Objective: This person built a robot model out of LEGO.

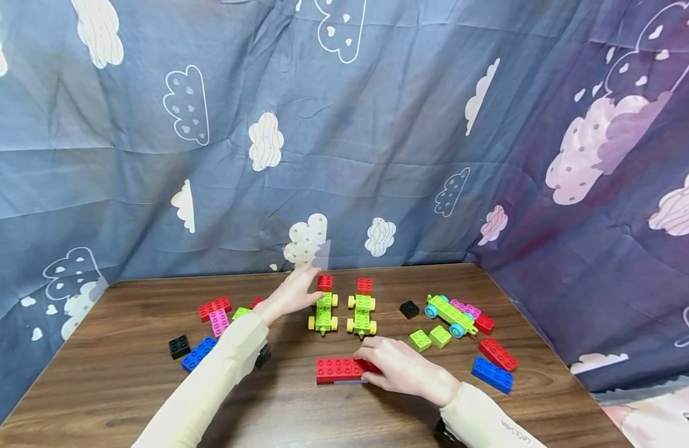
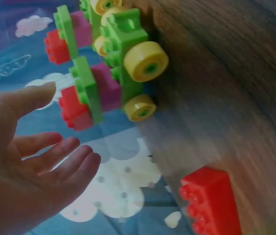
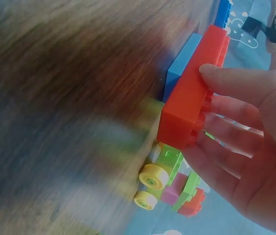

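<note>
My right hand [image 1: 403, 370] grips the right end of a row of red building bricks [image 1: 334, 369], thumb along the near side and fingers over the studs. Below them a blue brick [image 3: 178, 68] shows. My left hand [image 1: 291, 295] reaches out beside the left toy car [image 1: 323, 318], a green base with yellow wheels, carrying stacked pink, green and red bricks. Its thumb and fingers are spread around the upper red brick [image 2: 74, 108] with a gap showing in the left wrist view. A matching car [image 1: 362, 314] stands just to the right.
Left on the table lie red [image 1: 214, 308], pink [image 1: 219, 322], blue [image 1: 199, 353] and black [image 1: 179, 346] bricks. On the right are a green car base [image 1: 452, 316] with blue wheels, green bricks [image 1: 420, 340], a blue brick [image 1: 492, 374] and a red brick [image 1: 498, 354]. A cloud-patterned curtain [image 1: 238, 205] hangs behind.
</note>
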`<state>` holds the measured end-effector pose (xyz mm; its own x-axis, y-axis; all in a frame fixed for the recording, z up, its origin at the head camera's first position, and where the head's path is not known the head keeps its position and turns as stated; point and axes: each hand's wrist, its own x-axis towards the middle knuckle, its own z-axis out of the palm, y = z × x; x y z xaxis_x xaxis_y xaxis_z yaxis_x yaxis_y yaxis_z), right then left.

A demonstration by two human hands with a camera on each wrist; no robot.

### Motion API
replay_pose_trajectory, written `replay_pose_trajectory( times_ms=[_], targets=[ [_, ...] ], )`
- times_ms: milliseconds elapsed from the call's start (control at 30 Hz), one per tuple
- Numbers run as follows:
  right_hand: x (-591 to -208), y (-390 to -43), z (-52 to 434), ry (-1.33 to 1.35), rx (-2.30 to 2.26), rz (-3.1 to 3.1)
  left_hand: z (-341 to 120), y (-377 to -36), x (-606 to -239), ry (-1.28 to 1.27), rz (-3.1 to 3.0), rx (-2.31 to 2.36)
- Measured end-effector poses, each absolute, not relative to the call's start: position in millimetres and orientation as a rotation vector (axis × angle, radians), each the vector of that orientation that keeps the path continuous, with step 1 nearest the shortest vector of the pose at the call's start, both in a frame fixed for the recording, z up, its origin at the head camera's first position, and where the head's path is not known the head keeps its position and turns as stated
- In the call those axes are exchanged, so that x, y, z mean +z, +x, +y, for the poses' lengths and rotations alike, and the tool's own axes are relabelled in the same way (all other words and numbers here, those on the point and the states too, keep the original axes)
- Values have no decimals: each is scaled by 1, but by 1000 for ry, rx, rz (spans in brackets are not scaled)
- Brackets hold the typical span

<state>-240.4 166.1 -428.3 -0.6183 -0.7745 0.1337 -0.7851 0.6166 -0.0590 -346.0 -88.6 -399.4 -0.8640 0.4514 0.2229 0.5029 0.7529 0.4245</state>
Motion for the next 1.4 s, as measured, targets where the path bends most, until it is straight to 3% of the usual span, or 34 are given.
replay_pose_trajectory(
  times_ms=[433,933,1400],
  targets=[
    [-427,-240,166,1343,147,-2719,-90,-355,-414,-804,-2781,-761],
    [-428,-241,168,1363,179,-2719,-93,-344,-415,-687,-2812,-785],
    [-429,-245,173,1383,220,-2675,-106,-326,-413,-745,-2786,-764]
  ],
)
